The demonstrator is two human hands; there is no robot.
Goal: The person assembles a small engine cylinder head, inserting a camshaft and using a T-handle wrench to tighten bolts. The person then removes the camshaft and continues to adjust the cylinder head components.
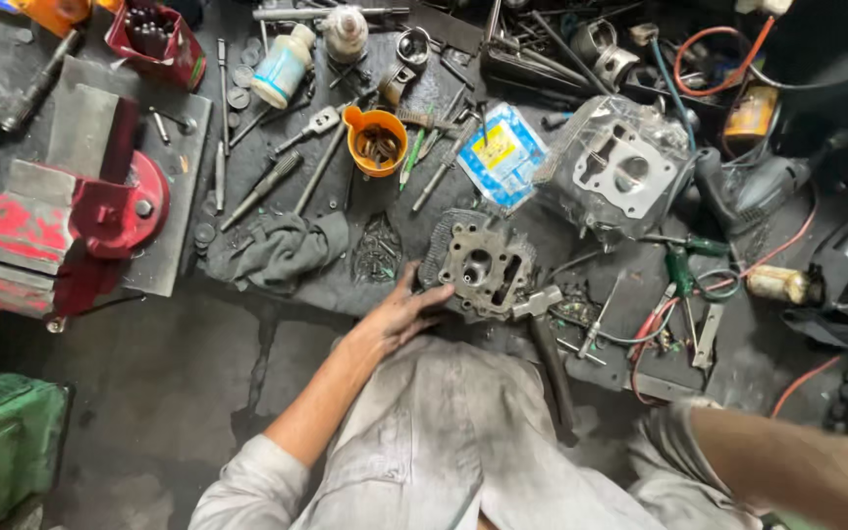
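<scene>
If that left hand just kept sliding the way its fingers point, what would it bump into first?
The left hand already rests its fingertips against the grimy metal engine part with round holes. Pushing on, it would meet that part first; beyond it lies the plastic-wrapped engine part, though depth is hard to judge.

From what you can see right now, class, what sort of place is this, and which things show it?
Probably a small engine repair workshop. A red bench vise stands at the left, loose hand tools lie across the dark bench, and the left hand touches a grimy metal engine part.
</scene>
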